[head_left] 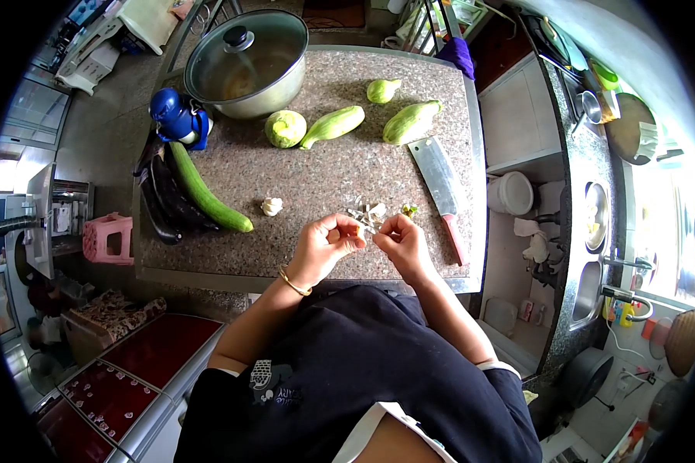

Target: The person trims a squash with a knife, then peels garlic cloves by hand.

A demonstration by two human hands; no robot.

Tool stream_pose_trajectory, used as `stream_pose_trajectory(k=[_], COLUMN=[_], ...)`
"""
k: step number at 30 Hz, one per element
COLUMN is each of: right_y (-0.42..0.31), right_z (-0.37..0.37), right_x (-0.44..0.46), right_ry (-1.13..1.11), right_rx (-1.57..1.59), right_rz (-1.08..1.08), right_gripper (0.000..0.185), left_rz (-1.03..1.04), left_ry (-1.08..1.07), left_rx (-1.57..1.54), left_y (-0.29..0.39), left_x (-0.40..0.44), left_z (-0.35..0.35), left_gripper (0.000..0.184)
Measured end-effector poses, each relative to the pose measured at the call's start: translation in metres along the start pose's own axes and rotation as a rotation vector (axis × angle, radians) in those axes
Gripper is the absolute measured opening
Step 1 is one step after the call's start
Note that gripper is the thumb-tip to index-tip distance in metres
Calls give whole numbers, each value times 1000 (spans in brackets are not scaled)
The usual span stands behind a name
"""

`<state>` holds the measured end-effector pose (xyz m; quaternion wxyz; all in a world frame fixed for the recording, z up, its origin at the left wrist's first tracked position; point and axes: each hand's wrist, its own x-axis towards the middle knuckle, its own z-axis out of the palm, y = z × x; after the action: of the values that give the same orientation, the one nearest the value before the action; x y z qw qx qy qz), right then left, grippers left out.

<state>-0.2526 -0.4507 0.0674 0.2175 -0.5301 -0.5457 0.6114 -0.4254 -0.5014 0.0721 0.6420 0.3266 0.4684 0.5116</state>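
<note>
A small piece (368, 229), probably garlic, is being pinched in the closed fingers of the left hand (328, 241) and right hand (404, 241), beside papery skins (375, 211) on the table (316, 177); light, short tugs are being called for, clear of the cleaver (440, 177).

Strong daylight from the window (676, 231) at right burns out to white. The counter (301, 181) is evenly bright, its shadows soft. The small scraps (375, 211) lack crisp detail. Wide-lens distortion bends the edges; all 4 corners go black.
</note>
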Motion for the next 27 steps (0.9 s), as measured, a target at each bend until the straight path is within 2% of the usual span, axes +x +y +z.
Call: stream_pose_trajectory(k=[2, 6, 8, 11, 18, 20, 24, 26, 27], right_y=[-6, -27, -30, -30, -26, -24, -16, -16, -17], right_z=[3, 2, 2, 1, 0, 2, 5, 7, 7], right_x=[-3, -11, -13, -13, -10, -9, -5, -4, -4], right_ry=[-22, -124, -118, -107, -116, -119, -97, -89, -74], right_rx=[115, 104, 85, 47, 101, 129, 181, 189, 176], right_rz=[-56, 3, -1, 14, -4, -2, -43, -52, -52], right_gripper=[10, 18, 19, 19, 18, 17, 13, 12, 12], left_rz=[58, 84, 188, 218, 193, 104, 83, 71, 73], left_ry=[0, 38, 53, 62, 49, 34, 23, 61, 62], left_rx=[126, 324, 507, 562, 438, 211, 344, 145, 145], left_y=[2, 0, 3, 8, 0, -4, -6, -3, -5], left_x=[0, -1, -2, -3, 0, 0, -2, -2, -1], left_z=[2, 3, 4, 6, 6, 6, 6, 12, 10], left_gripper=[16, 14, 11, 9, 8, 9, 13, 17, 17])
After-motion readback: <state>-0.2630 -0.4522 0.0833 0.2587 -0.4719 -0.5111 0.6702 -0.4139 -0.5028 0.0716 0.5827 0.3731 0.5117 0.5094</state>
